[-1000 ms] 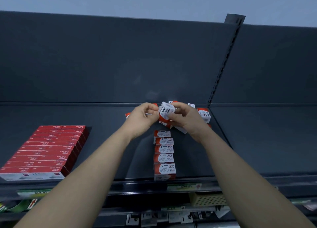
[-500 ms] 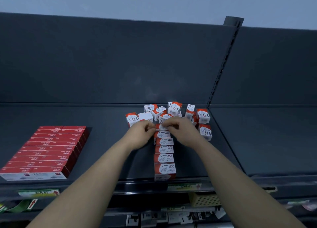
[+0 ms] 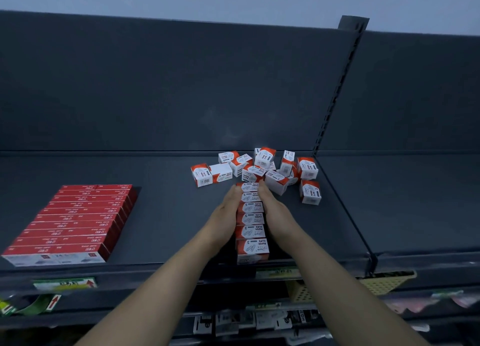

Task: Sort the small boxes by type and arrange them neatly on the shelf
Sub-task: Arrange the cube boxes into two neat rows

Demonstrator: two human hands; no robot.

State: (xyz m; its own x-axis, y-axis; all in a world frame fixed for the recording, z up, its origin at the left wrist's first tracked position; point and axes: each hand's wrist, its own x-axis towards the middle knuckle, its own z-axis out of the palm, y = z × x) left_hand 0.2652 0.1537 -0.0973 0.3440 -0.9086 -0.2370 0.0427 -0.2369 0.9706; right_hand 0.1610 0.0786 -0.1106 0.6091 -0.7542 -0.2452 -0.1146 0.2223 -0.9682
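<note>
A straight row of several red-and-white paper clip boxes (image 3: 250, 219) runs from the shelf's front edge toward the back. My left hand (image 3: 225, 215) lies flat against the row's left side and my right hand (image 3: 275, 214) flat against its right side, fingers straight, pressing the boxes between them. Behind the row lies a loose heap of the same small boxes (image 3: 262, 167), some tipped over. One box (image 3: 310, 192) stands apart at the right.
Flat red boxes (image 3: 75, 221) are laid in tidy overlapping rows on the left of the dark shelf (image 3: 166, 210). An upright slotted post (image 3: 335, 98) divides this bay from the right one. Price labels and a yellow basket (image 3: 384, 283) sit below the front edge.
A second ago both hands held one box up over the heap. They set it down at the far end of the row, then slid back along the row's sides with fingers straightened.
</note>
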